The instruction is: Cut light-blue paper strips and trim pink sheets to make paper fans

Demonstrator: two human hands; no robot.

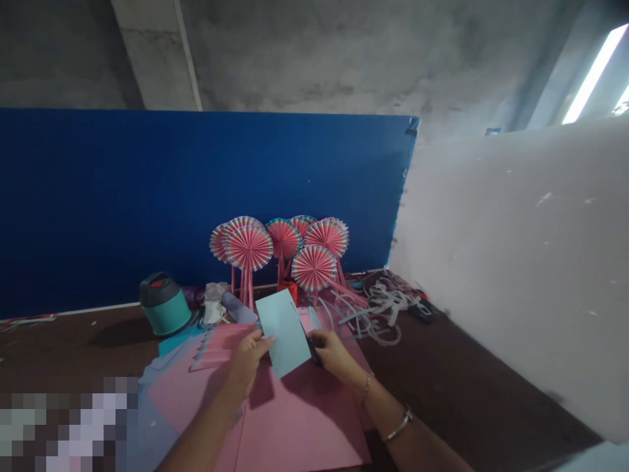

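My left hand [248,362] grips the left edge of a pale blue paper card [282,333], which is tilted over the pink sheets. My right hand [334,354] is at the card's right edge and closes on a small dark object [313,349], perhaps scissors, partly hidden by the card and fingers. Below both hands lie large pink paper sheets [299,419] on a dark brown table [422,367]. Several pink pleated paper fans on sticks [248,248] stand beyond the card.
A teal and black lidded flask [164,305] stands at the back left. Tangled pale paper strips [383,308] lie at the back right. A blue board [147,203] closes off the back, and a white board [511,262] rises along the right. A pixelated patch covers the lower left.
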